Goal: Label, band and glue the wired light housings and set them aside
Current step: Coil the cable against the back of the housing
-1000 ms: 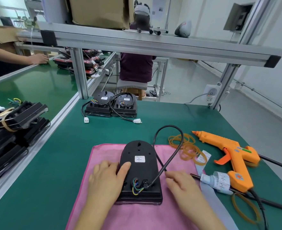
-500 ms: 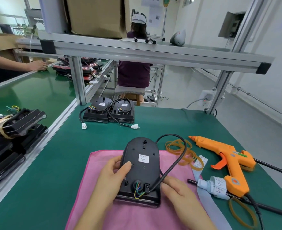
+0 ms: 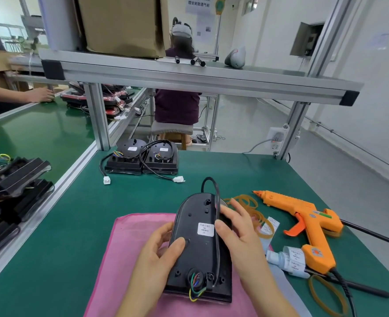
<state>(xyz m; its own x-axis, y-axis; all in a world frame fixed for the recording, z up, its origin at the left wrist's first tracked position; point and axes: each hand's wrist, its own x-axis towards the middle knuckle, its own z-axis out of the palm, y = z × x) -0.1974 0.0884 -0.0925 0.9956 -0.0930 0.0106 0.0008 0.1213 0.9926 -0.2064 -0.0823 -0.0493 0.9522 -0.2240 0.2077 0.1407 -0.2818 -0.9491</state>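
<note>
Housing, black, label on its back; near centre of bench, tilted above pink cloth. Left hand grips its left edge; right hand grips its right edge, thumb pinning cable along the back. Step judged: banding. Cable should lie flat and folded before one of the rubber bands just right goes round.

Light housing: black, with a white printed label and green, yellow, blue and red wires.
Cloth under the housing: plain pink.
Desk: dark green.
Glue gun, right of the housing: orange, green patch, black cord.
Rubber bands: tan.
Plugs beyond the housing: white.
</note>
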